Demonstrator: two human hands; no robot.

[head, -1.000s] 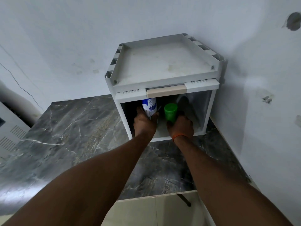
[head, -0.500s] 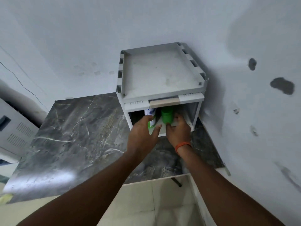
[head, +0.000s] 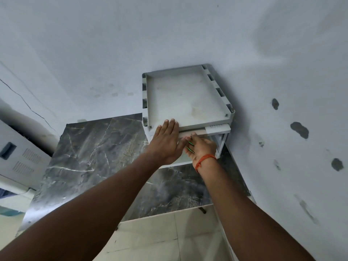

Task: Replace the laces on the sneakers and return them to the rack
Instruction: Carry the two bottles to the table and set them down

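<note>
A small white plastic rack (head: 205, 121) stands in the corner on a dark marble table (head: 94, 157). My left hand (head: 165, 144) lies with straight fingers against the front edge of the rack's top tray. My right hand (head: 202, 147), with an orange band at the wrist, is curled in front of the lower opening, just under the tan handle strip (head: 199, 132). Slivers of a green thing (head: 190, 149) show between its fingers. The hands hide the inside of the rack. No sneakers or laces can be made out.
Grey walls close in behind and to the right of the rack. A white appliance (head: 17, 157) sits at the left of the table. Pale floor tiles (head: 160, 238) lie below the table's front edge.
The view has pulled back and up. My left hand left the white and blue can and rose to the tray's front edge. My right hand drew out of the opening, closed on the green thing.
</note>
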